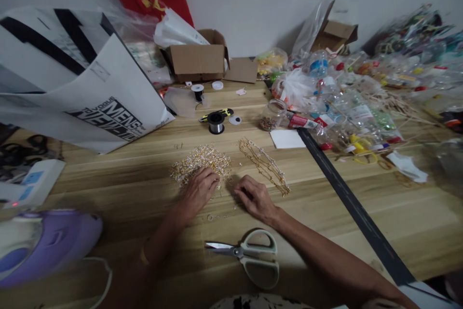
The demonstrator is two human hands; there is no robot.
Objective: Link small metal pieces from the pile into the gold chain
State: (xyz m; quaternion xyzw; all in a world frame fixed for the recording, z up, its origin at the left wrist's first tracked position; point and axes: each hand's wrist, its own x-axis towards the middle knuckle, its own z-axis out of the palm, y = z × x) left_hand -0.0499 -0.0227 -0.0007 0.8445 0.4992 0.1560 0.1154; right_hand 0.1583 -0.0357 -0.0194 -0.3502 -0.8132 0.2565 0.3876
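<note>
A pile of small gold and silver jewellery pieces lies on the wooden table. Over its near right edge my left hand is closed, thumb and fingertips together; whatever they pinch is too small to make out. My right hand rests just to the right with its fingers curled in, and anything inside them is hidden. Beyond it several gold and silver chains are laid out lengthwise. A short chain with a ring lies between my forearms. Nearer me are scissors with pale handles, blades slightly apart, pointing left.
Wire spools and a jar of brown beads stand farther back. Plastic bottles crowd the right side. At left are a large paper bag, a power strip and a purple appliance. A cardboard box sits by the wall.
</note>
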